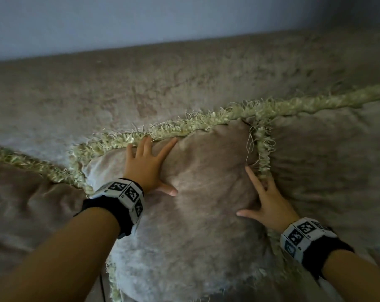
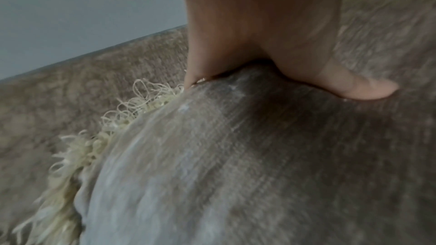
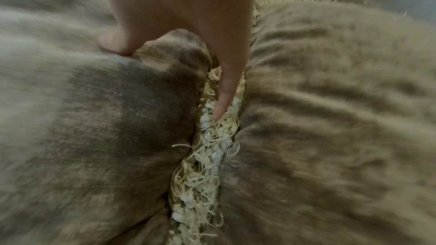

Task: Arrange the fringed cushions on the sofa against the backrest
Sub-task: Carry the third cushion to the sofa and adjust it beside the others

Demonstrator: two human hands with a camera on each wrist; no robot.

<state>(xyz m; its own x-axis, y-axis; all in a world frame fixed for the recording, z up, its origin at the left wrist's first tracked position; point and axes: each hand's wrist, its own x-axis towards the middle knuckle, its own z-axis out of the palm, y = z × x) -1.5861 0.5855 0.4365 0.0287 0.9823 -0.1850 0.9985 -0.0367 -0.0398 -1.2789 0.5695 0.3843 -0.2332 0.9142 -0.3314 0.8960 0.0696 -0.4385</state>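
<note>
Velvety middle cushion [image 1: 202,192] lies under both flat hands [image 1: 148,168].

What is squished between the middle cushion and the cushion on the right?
A cream fringe and a finger of the right hand, seen best in the right wrist view.

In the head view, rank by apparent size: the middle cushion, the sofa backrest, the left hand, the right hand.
1. Sofa backrest, spanning the frame.
2. Middle cushion.
3. Left hand and right hand: look about alike, and the right's outer fingers are partly hidden by fringe, so unranked.
</note>
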